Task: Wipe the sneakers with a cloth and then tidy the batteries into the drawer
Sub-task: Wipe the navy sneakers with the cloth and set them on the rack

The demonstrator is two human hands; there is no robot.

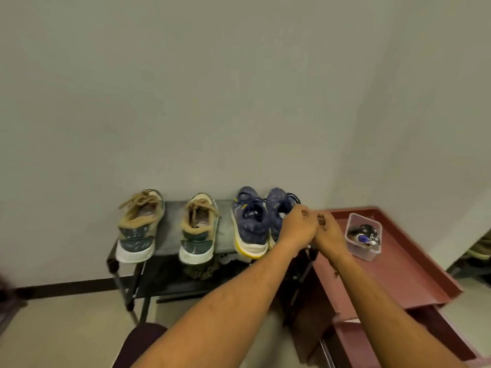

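Two tan-and-green sneakers (138, 227) (199, 229) and two blue sneakers (249, 224) (277, 208) stand heels toward me on a dark shoe rack (170, 229). My left hand (300, 224) and my right hand (329, 229) meet fingertip to fingertip, both with curled fingers, in front of the right blue sneaker at the rack's right end. Whether either holds something small is hidden. A clear plastic tub (364, 236) with small dark items sits on a red cabinet (398, 266). Below the cabinet top, a red drawer (353, 330) is pulled out.
Olive patterned fabric (199, 270) lies on the rack's lower shelf. The wall stands directly behind the rack and meets another wall at the right. A dark maroon rounded object (143, 343) is at the bottom, near me. Pale floor lies to the left.
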